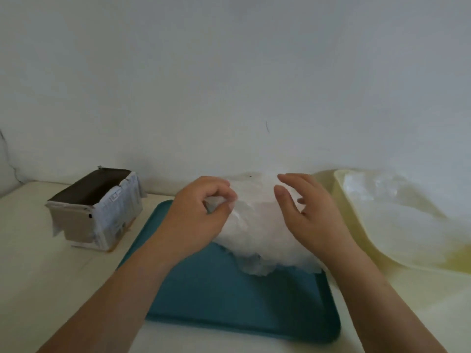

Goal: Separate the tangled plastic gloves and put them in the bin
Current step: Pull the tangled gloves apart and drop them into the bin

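On my screen I see a pale cream table top [38, 276] which meets a plain white wall [229, 72] at the back, and the wall has a dark crack at the far left and one small dark mark near the middle. At the left of the table stands a small cardboard box [96, 207], open on top, dark inside, with printed paper on its sides and some torn edges. Next to it, in the middle, a teal tray [229, 301] lies flat on the table. On the far half of the tray sits the heap of tangled plastic gloves [257, 233], thin, white and half transparent. The left hand [201, 215] is at the left side of the heap, with thumb and fingers closed in a pinch on a fold of the plastic. The right hand [311, 212] is at the right side of the heap with the fingers spread and a little curved; I cannot tell if it touches the plastic. At the far right stands a pale yellow bin [369, 225], and in it I can see more clear plastic.
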